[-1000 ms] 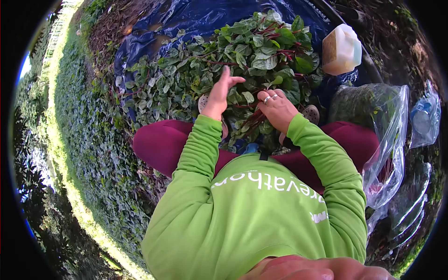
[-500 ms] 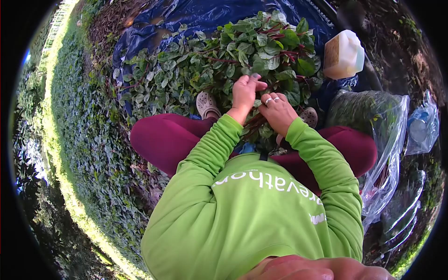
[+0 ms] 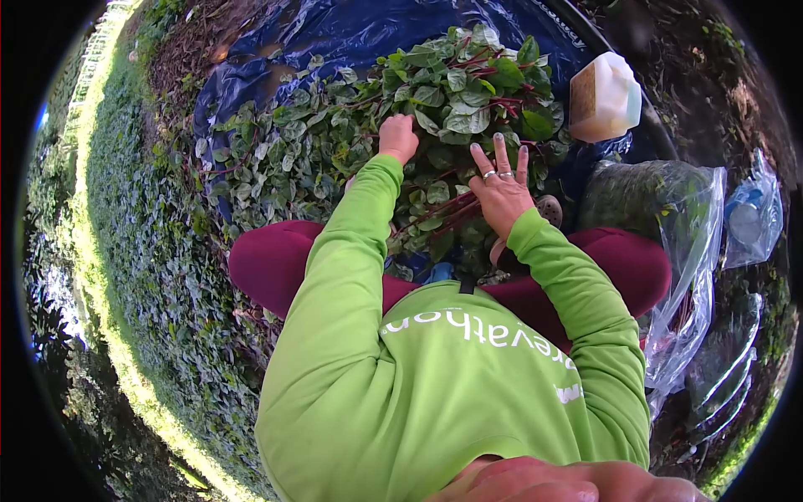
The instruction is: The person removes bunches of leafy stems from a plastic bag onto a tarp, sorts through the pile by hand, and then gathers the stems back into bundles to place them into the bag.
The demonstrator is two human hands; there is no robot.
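Observation:
A heap of leafy greens with reddish stems (image 3: 456, 92), which looks like Malabar spinach, lies in front of me. My left hand (image 3: 398, 139) reaches into the heap's near side with its fingers curled closed. Its fingertips are turned away, so what they hold is hidden. My right hand (image 3: 503, 191) is open, palm down, its fingers spread over the leaves and two rings showing. Just left of that wrist, a bunch of cut stems (image 3: 443, 215) lies between my legs, pointing toward me.
Blue plastic sheeting (image 3: 335, 33) lies under the greens. At the right stand a translucent jug (image 3: 604, 98) with pale contents, a clear bag of greens (image 3: 644, 201) and a smaller bag holding a bottle (image 3: 744, 222). Low plants (image 3: 167, 243) cover the ground at left.
My hands were close together over the stems; they have moved apart. The left went left and forward into the leaves, while the right uncurled and spread its fingers.

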